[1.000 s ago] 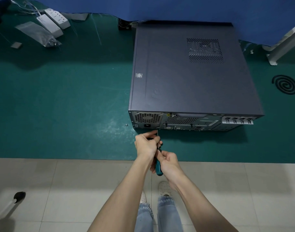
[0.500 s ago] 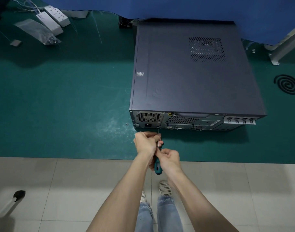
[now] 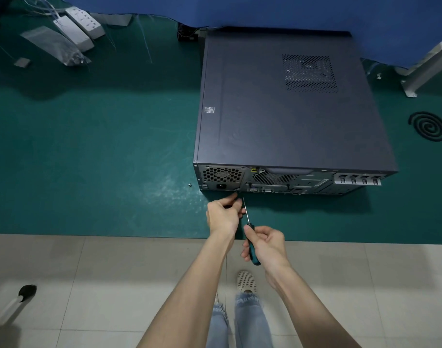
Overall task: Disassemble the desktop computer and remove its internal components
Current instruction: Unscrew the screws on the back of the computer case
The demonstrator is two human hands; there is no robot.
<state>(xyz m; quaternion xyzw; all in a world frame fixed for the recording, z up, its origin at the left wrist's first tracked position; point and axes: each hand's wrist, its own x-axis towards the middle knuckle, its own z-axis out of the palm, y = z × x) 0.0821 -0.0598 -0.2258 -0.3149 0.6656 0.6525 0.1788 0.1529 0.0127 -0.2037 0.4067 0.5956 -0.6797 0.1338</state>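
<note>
The work is, in my judgement, only at its beginning. On the green mat (image 3: 94, 146), just left of the case, lies one small screw (image 3: 190, 185), so at least one fastener seems to be out already. The desktop computer (image 3: 290, 114) lies flat on the mat with its side cover in place and its rear panel (image 3: 265, 180) turned toward the person; no inner part is visible outside it. The left hand (image 3: 223, 214) reaches to the lower edge of this panel, below the power supply grille, with its fingertips pressed together as in a pinch. If a screw is between them, it is too small to see, so I cannot tell what it holds. Just to its right, the screwdriver (image 3: 250, 229) points up at the panel, its tip a little short of the metal. The right hand (image 3: 265, 244) grasps its handle with curled fingers. What remains is nearly everything: the other rear screws, then the cover, then the parts inside. As for the place, the mat is spread on a floor of pale tiles (image 3: 89, 285). At the far left lie two white power strips (image 3: 79, 26) and a clear plastic bag (image 3: 54, 46). A blue cloth (image 3: 240, 8) hangs along the far edge, a dark spiral coil (image 3: 428, 126) rests to the right of the case, and a white frame leg (image 3: 425, 69) stands in the corner.
</note>
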